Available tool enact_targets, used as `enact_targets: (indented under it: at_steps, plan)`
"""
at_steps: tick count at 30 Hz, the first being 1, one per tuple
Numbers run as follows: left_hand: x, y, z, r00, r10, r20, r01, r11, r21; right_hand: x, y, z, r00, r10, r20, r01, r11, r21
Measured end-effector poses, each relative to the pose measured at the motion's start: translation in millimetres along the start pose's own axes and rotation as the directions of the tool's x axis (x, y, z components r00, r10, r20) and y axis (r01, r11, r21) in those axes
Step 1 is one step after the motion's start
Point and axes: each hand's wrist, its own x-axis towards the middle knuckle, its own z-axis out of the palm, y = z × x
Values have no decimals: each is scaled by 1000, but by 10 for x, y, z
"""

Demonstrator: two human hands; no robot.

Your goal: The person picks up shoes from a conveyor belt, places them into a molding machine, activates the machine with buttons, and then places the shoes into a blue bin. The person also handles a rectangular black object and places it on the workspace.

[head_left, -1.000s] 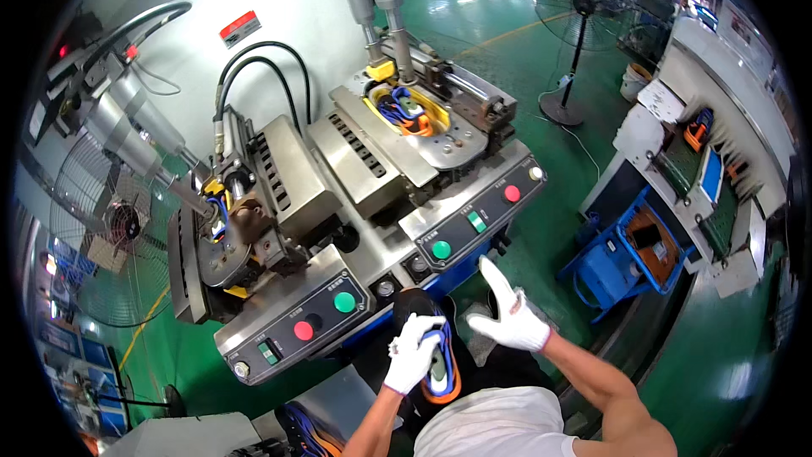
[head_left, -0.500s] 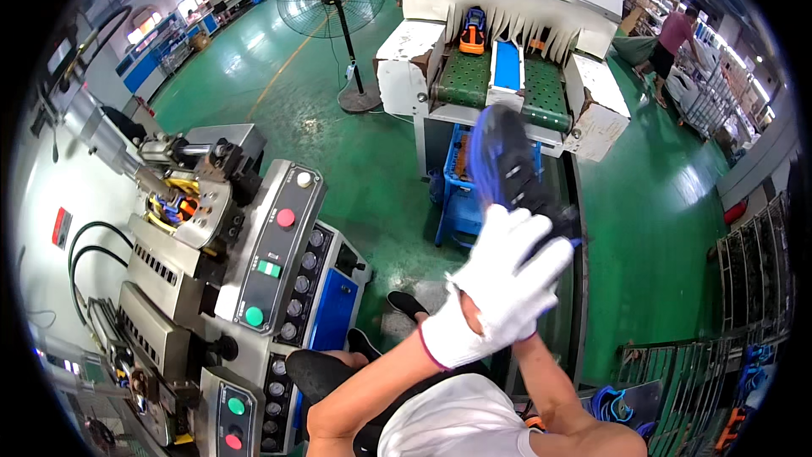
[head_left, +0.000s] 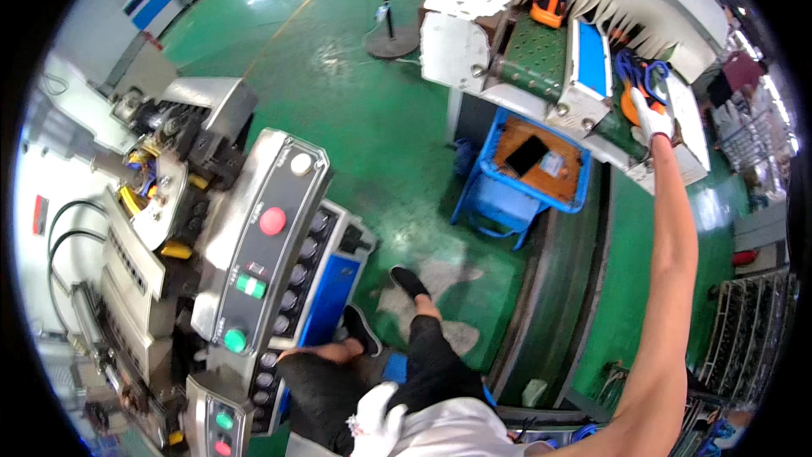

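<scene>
My right arm reaches out over the green perforated conveyor belt at the far right. My right hand, in a white glove, is closed on a blue and orange shoe upper at the belt's right side. Another blue and orange shoe sits farther back on the belt, by the hanging strips of the machine's opening. My left hand, also gloved in white, is low in front of my body, near my lap. Its fingers do not show well enough to tell what they do.
On the left stands a metal press with a control panel of coloured buttons. A blue stool with a brown top carries a dark flat rectangle and a small packet. Behind it are a fan base and, at lower right, a rack.
The view has turned down. The dark and blue shoe in front of me is no longer there. My right hand has gone out to the belt; my left has dropped to my lap.
</scene>
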Motion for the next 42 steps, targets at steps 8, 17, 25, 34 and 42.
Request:
enact_targets:
  at_steps: [8,17,25,34,42]
  plan:
    - [33,-490,-222,966,-256,-44,256,967,-1,719,-14,-122,964,-267,2,259,933,-249]
    - [-732,-954,-177,813,-409,-415,360,912,-195,-3134,175,1004,783,-614,99,575,776,258]
    - [-3440,-1321,-1136,-69,-754,-653,869,276,-410,-6934,496,1023,-80,-561,824,280,781,559]
    - [-6463,-83,1422,-867,-338,-365,431,-144,-891,-7720,442,1047,-616,-360,701,426,596,681]
    - [-5561,-1413,1287,-706,-354,-613,696,-189,-692,-8912,279,715,-858,-76,507,446,378,811]
